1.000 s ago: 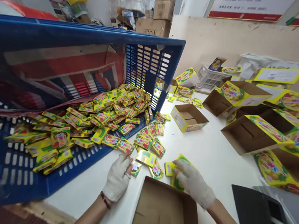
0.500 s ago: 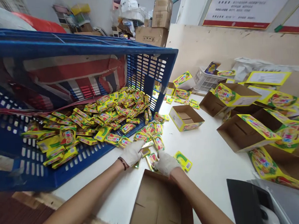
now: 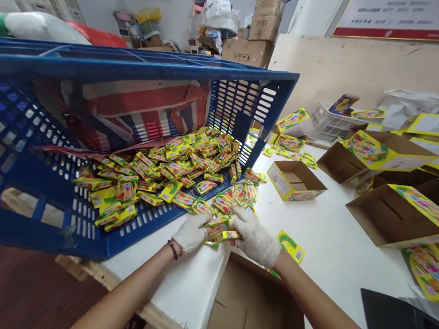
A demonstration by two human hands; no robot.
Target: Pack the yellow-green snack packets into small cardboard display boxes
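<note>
My left hand [image 3: 192, 233], in a white glove with a beaded bracelet at the wrist, is closed on the left end of a few small yellow boxes [image 3: 216, 227] with fruit prints. My right hand [image 3: 256, 235], gloved too, grips their right end, so the small boxes lie between both hands. Just beyond them, more such boxes [image 3: 239, 193] lie loose by the mouth of a blue plastic crate [image 3: 100, 71] tipped on its side. A heap of the same boxes [image 3: 175, 169] fills its lower part. Below my hands stands an open cardboard box [image 3: 241, 305].
One flat yellow box [image 3: 290, 246] lies right of my right hand. Beyond it stands an open display carton [image 3: 297, 180]. More open cartons [image 3: 402, 214] crowd the table's right side, with a white basket [image 3: 327, 122] behind. A black object [image 3: 385, 313] sits at lower right.
My hands have come together around the small yellow boxes, which are now held between them. The view has turned left, so everything appears further right.
</note>
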